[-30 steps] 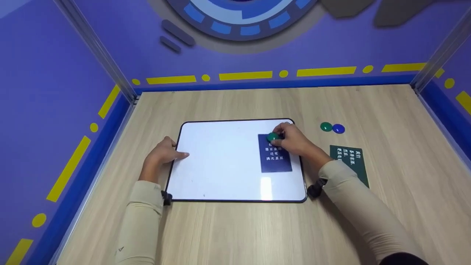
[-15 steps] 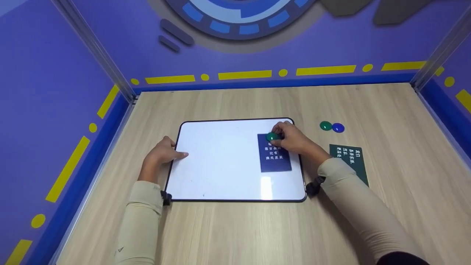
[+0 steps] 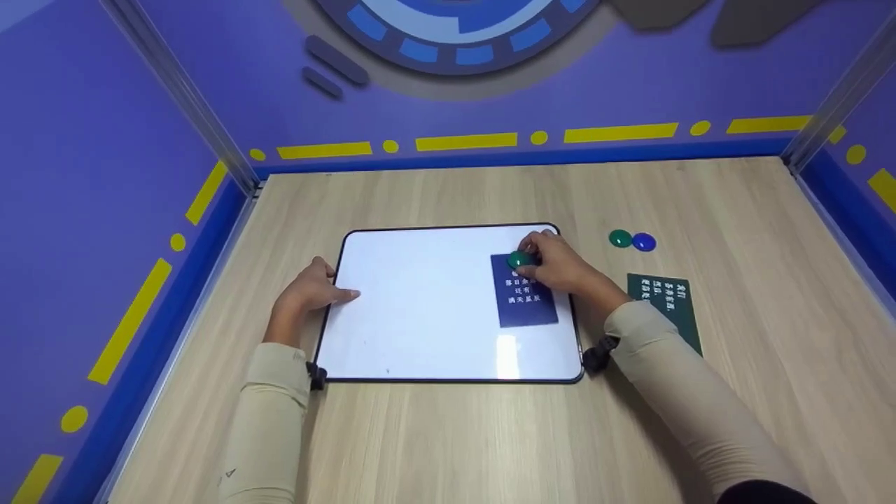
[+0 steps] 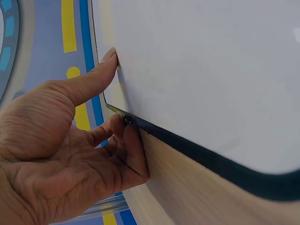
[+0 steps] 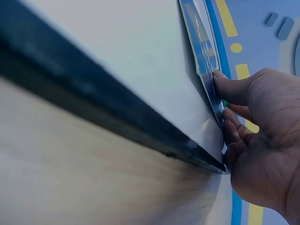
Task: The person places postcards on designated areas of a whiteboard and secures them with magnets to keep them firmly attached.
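A whiteboard (image 3: pixel 420 315) with a dark rim lies flat on the table. My left hand (image 3: pixel 313 288) holds its left edge, with the thumb on the white surface and the other fingers bent against the rim in the left wrist view. On the board's right part lies a dark blue card (image 3: pixel 526 308) with white writing. My right hand (image 3: pixel 556 262) pinches a round green magnet (image 3: pixel 519 260) over the card's upper end. In the right wrist view the magnet is almost wholly hidden behind the fingers, and the card (image 5: pixel 201 51) stands slightly off the board along its near edge.
Right of the board, a second green magnet (image 3: pixel 620 239) and a blue magnet (image 3: pixel 644 242) lie side by side. A dark green card (image 3: pixel 670 304) with white writing is partly covered by the right forearm. Purple-blue panels (image 3: pixel 448 112) enclose the table (image 3: pixel 448 441) at the back and sides.
The blue card's lower end has swung slightly to the right since half a second ago. Both hands stay nearly in place, the right one still pinching the green magnet.
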Demonstrator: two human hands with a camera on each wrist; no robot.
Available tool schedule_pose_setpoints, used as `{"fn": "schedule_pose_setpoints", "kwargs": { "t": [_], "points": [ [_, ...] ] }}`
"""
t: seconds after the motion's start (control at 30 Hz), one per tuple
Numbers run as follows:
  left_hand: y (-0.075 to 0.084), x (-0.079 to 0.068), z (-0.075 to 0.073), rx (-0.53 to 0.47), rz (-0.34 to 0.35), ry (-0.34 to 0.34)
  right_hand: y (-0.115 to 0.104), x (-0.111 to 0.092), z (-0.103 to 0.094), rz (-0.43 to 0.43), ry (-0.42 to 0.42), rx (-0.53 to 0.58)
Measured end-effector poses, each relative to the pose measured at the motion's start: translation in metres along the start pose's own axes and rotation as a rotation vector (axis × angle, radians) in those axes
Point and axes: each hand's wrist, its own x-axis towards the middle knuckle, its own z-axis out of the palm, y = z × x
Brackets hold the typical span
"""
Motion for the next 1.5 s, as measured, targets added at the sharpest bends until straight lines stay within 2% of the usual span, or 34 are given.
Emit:
{"fn": "schedule_pose_setpoints", "kwargs": {
  "t": [0.17,0.5,0.73,0.93,1.17,1.5],
  "points": [
    [-0.003,0.001,0.002,0.016,-0.002,0.005,-0.001,-0.001,0.002,0.009,0.012,-0.032],
    [-0.003,-0.003,0.0,0.007,0.004,-0.007,-0.004,-0.002,0.006,0.078,0.05,-0.036],
    [-0.012,-0.013,-0.006,0.02,-0.019,0.018,-0.008,0.004,0.015,0.032,0.033,-0.053],
    [-0.014,-0.012,-0.005,0.016,-0.02,0.002,-0.008,0.003,0.016,0.047,0.02,-0.051],
    [-0.01,-0.008,-0.002,0.018,-0.005,-0.007,-0.005,0.0,0.01,0.049,0.011,-0.056],
    [0.001,-0.002,-0.002,0.021,0.017,-0.02,0.0,-0.005,0.001,0.054,0.043,-0.066]
  ]
}}
